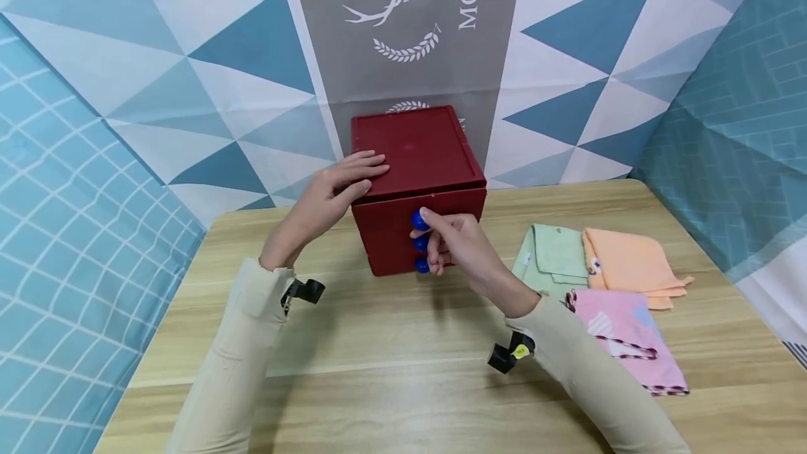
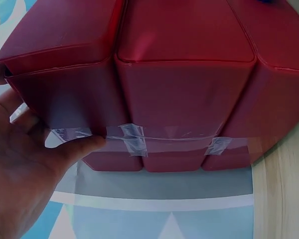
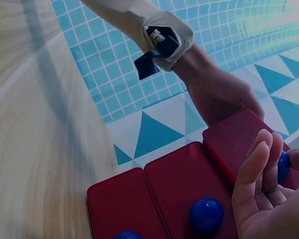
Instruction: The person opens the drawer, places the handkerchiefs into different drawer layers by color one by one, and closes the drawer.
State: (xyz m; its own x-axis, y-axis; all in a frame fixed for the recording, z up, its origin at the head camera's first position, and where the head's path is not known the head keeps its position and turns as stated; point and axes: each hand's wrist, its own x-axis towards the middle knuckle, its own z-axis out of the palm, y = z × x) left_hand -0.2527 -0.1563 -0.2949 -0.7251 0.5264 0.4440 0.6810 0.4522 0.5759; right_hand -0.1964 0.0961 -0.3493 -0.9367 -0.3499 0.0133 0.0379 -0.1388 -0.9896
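A dark red drawer box (image 1: 412, 149) stands at the back of the wooden table, three stacked drawer fronts facing me, each with a round blue knob. My left hand (image 1: 321, 195) lies over the box's top left edge, fingers extended on the top; in the left wrist view its thumb (image 2: 84, 144) presses along the side. With thumb and fingers, my right hand (image 1: 463, 240) pinches the top blue knob (image 3: 283, 167). Below it sit the middle knob (image 3: 206, 214) and the bottom knob (image 1: 422, 265). In the right wrist view the top drawer front (image 3: 234, 137) stands out from those beneath.
Right of the box lie a folded green cloth (image 1: 561, 258), an orange cloth (image 1: 630, 261) and a pink cloth (image 1: 624, 331). Patterned fabric (image 1: 252, 33) hangs close behind the box. Clear tape (image 2: 134, 139) runs across the drawers' side.
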